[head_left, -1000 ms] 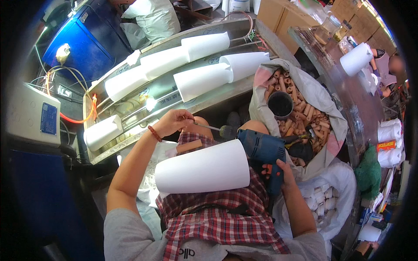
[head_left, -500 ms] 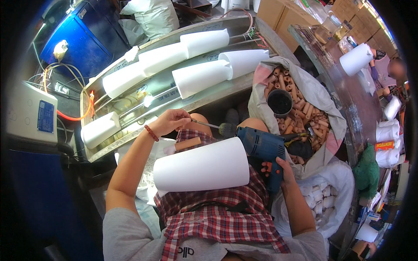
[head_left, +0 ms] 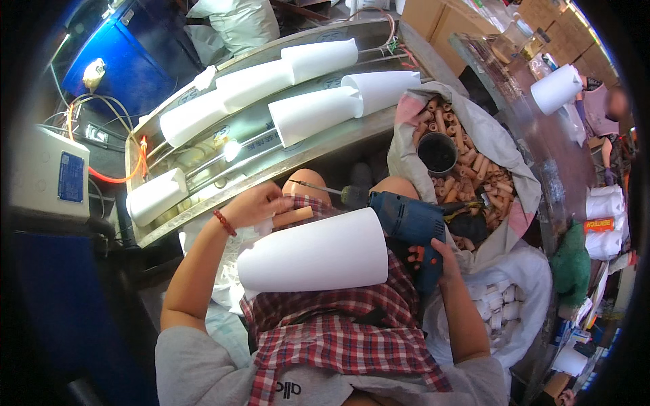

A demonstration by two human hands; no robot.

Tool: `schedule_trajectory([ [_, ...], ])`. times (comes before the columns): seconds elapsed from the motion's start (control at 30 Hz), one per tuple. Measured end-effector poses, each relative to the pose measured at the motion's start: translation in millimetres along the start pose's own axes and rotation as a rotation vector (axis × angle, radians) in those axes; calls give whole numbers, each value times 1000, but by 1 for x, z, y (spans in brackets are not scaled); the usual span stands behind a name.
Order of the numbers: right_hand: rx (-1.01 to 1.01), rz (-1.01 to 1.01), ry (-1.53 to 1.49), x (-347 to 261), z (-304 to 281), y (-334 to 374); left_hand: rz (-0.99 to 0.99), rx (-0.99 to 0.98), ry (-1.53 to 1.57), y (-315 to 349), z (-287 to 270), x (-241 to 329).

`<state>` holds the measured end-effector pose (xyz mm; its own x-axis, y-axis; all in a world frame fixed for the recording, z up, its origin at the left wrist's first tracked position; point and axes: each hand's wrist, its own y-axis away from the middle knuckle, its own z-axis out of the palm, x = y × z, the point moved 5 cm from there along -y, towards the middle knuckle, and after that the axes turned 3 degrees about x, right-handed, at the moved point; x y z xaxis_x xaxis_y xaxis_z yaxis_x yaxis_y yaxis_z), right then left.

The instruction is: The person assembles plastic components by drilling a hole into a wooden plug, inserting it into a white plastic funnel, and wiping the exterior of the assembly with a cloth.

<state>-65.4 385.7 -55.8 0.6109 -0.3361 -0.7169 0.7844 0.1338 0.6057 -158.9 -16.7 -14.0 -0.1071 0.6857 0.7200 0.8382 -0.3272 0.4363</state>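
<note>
My right hand is wrapped round the handle of a blue power drill, held at the right of my lap. From its chuck a thin metal bit points left. My left hand hovers just left of the bit's tip, fingers curled together; whatever is in them is too small or hidden. Right beside those fingers lies a brown tube with whitish material at its left end. A large white tapered cylinder rests across my lap on the checked apron.
Ahead, a metal trough holds several white cylinders on rods. To the right, an open sack carries many brown tubes and a dark cup. Below it sits a white bag of small white pieces. Another person's arm shows far right.
My left hand has drawn back from the bit's tip, down and left toward the brown tube. The drill stays in my right hand, almost unmoved.
</note>
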Motion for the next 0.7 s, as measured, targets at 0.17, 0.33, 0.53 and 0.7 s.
schedule_trajectory([
  [0.17, -20, 21, -1, 3, -10, -6, -11, -85, 198, 35, 30, -15],
  [0.33, -24, 17, 1, -1, -13, -2, -123, -4, 245, 54, 5, -36],
  [0.53, -101, 11, 82, -9, -15, -9, -47, -12, 242, 58, -21, -44],
  [0.7, -107, 18, 75, -8, -16, -10, -72, -7, 185, 48, -20, -43],
])
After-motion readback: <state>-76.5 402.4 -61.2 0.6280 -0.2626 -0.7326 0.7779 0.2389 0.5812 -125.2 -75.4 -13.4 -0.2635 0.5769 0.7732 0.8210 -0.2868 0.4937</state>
